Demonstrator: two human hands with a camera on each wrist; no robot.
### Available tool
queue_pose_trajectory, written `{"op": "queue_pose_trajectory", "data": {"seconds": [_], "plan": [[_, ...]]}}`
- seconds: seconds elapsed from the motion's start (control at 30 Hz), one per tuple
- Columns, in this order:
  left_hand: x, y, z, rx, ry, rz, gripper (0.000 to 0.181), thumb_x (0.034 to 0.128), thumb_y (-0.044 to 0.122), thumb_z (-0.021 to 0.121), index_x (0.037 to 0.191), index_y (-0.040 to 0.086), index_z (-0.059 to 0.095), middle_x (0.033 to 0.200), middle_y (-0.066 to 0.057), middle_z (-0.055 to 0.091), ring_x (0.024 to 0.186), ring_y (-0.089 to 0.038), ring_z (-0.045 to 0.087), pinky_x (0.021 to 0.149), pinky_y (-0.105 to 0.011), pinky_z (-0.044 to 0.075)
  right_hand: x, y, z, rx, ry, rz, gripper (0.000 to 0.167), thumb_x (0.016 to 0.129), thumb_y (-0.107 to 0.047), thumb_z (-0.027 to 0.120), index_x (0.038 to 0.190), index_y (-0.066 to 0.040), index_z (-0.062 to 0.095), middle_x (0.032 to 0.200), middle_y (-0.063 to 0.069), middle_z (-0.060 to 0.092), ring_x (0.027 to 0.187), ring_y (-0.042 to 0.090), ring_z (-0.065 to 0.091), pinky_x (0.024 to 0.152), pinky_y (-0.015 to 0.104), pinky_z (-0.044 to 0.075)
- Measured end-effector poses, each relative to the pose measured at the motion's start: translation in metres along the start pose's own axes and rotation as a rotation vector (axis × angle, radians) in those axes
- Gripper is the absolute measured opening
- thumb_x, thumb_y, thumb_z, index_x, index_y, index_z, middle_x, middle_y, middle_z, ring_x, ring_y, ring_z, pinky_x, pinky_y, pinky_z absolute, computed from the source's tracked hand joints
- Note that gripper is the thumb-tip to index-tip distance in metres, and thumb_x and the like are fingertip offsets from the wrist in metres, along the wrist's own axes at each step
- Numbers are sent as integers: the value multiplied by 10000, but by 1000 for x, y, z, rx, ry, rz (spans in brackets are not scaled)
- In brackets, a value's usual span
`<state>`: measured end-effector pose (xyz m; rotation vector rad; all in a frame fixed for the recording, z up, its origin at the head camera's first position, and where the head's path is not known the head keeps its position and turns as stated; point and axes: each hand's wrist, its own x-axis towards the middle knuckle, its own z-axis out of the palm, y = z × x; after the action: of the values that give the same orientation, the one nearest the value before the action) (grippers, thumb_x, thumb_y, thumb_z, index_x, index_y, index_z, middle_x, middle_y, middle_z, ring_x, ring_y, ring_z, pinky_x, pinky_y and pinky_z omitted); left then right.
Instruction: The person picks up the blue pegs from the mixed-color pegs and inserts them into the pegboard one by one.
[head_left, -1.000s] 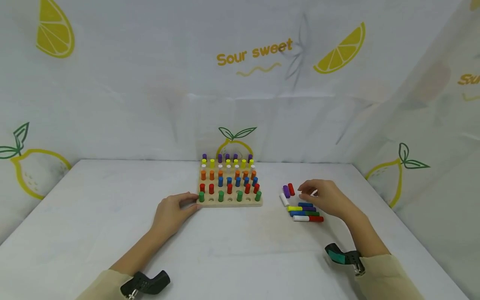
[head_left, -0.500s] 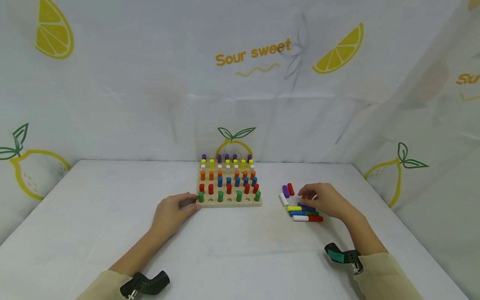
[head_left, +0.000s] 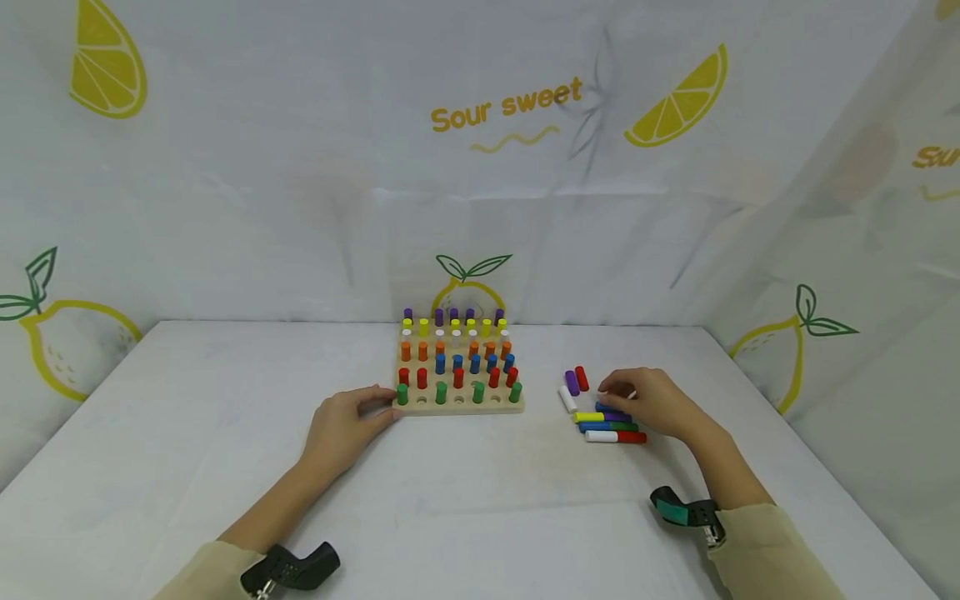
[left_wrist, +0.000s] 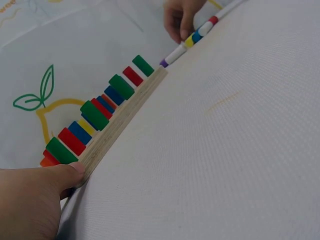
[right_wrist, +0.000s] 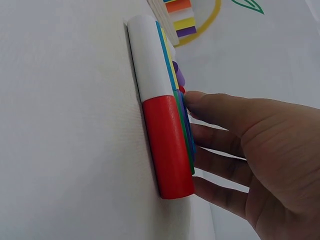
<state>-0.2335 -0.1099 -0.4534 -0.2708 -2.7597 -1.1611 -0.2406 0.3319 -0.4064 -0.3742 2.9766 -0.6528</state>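
A wooden pegboard (head_left: pixel 459 410) carries rows of coloured pegs: green in front, then red, blue, orange, white, yellow and purple. My left hand (head_left: pixel 337 429) holds its near left corner; in the left wrist view the thumb (left_wrist: pixel 70 172) lies on that corner beside a green peg (left_wrist: pixel 61 150). The other fingers are hidden there. My right hand (head_left: pixel 652 400), fingers bent, is over loose pegs. Its fingertips are at a blue peg (head_left: pixel 609 408). In the right wrist view, a red peg (right_wrist: pixel 167 150) partly hides the fingertips, so a grip cannot be confirmed.
Beside the right hand, loose pegs lie in short rows, including a white peg (head_left: pixel 602 437), a yellow peg (head_left: pixel 588 417) and a purple peg (head_left: pixel 572 383). Behind the white table (head_left: pixel 480 533) hangs a lemon-printed sheet (head_left: pixel 300 208). Both wrists wear black devices.
The right hand has lowered slightly onto the pegs. The blue peg under its fingertips tilted, then lay nearly level again. The left hand has stayed on the board.
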Motion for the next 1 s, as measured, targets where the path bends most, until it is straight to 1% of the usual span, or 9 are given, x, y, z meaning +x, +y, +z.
{"op": "queue_pose_trajectory", "data": {"seconds": [0.2, 0.43, 0.6, 0.73, 0.9, 1.0], "plan": [[0, 1, 0, -2, -2, -4, 336, 895, 258, 774, 1206, 134, 744, 1245, -107, 737, 1305, -331, 614, 1101, -556, 474, 0, 0, 0, 10, 2, -12, 201, 950, -202, 702, 1107, -82, 733, 987, 31, 747, 926, 172, 647, 865, 421, 601], [0, 1, 0, -1, -1, -9, 334, 897, 258, 774, 1206, 137, 746, 1258, -110, 731, 1314, -326, 608, 1109, -553, 468, -1, 4, 1, 25, -25, 19, 188, 921, -177, 740, 1096, -109, 742, 957, 9, 724, 903, 156, 628, 821, 368, 606], [0, 2, -1, -5, -1, -12, 330, 897, 259, 773, 1202, 134, 748, 1256, -109, 732, 1317, -323, 607, 1111, -549, 469, 0, 5, 4, 16, 1, 35, 217, 932, -171, 724, 1137, -98, 729, 943, 17, 695, 890, 164, 604, 793, 328, 587], [0, 2, -2, -3, -3, -9, 332, 897, 256, 773, 1202, 130, 746, 1250, -110, 734, 1314, -328, 608, 1109, -552, 468, 0, 5, 5, 11, 7, 17, 243, 941, -144, 707, 1179, -93, 715, 935, 19, 673, 882, 164, 589, 769, 273, 557], [1, 2, -2, -9, -7, -8, 329, 898, 255, 772, 1203, 132, 745, 1249, -107, 735, 1321, -329, 601, 1113, -556, 463, -1, 3, 4, 2, -6, -4, 370, 958, -132, 681, 1326, -104, 651, 974, 31, 657, 901, 162, 576, 732, 199, 525], [1, 1, -1, -9, -5, -6, 330, 897, 255, 774, 1202, 133, 746, 1255, -111, 731, 1322, -331, 600, 1115, -557, 460, -2, 2, 3, -6, 14, -21, 366, 962, -113, 669, 1328, -105, 653, 993, 40, 663, 912, 167, 580, 738, 197, 526]]}}
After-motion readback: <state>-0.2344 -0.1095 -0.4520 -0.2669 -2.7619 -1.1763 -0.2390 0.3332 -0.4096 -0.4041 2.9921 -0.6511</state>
